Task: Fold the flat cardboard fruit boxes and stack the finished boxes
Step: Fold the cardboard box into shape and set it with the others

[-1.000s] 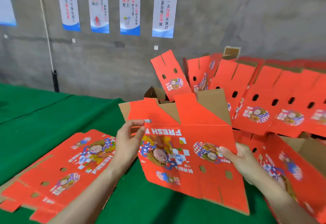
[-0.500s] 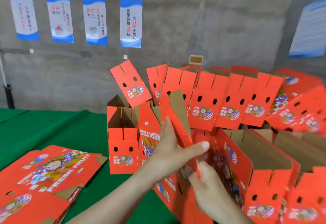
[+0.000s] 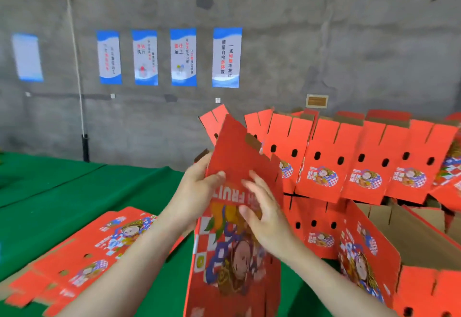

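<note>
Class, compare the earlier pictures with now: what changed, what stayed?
The box swung upright, narrower to the camera. The left hand moved up to pinch the top flap; the right hand left the lower side for the flap's front. The flat boxes and finished boxes stayed put.

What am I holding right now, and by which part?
The upright red fruit box: left hand grips its upper left edge; right hand lies on the front by the FRUIT lettering, grip unclear.
</note>
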{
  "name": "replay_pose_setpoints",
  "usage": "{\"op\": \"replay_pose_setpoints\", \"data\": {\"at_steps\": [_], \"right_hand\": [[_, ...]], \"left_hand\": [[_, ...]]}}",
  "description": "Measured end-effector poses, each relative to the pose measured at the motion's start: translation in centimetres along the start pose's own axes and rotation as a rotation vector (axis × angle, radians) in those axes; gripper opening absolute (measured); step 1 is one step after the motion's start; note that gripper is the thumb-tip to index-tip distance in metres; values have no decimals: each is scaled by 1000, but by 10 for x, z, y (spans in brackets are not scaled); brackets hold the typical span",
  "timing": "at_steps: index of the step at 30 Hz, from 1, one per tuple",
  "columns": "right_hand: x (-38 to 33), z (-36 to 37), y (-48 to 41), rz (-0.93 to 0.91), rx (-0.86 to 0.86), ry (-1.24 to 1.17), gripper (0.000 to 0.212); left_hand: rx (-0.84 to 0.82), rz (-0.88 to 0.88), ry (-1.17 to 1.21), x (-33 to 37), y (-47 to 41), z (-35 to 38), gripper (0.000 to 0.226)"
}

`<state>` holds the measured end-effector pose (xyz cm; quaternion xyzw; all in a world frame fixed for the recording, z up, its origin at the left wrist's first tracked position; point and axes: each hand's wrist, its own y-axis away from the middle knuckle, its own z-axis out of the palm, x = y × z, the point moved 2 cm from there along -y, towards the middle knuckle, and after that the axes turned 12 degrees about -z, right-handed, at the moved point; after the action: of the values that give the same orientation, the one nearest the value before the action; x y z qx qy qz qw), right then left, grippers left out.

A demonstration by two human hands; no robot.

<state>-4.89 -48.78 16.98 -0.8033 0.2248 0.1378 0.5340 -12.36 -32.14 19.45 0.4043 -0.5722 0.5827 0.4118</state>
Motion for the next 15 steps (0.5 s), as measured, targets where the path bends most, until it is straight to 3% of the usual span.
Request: {"op": "replay_pose_setpoints", "data": {"at_steps": [2,7,9,12,15], "right_hand": [[10,6,13,128,77,216,56],[25,-33,-12,279,205,382,66],[23,-50,-13,326,212,357,58],[19,-59,-11,318,96,245,21],[18,-73,-6,429,-45,123,18]], "left_hand": [[-18,-54,123,5,-3,-17,34],[-121,-57,312,5,-14,-52,28],[-143,-29,338,1,-19,-62,27],[-175,-16,340,-11,-29,-69,26],[-194,-13,321,-23,-39,-72,26]]}}
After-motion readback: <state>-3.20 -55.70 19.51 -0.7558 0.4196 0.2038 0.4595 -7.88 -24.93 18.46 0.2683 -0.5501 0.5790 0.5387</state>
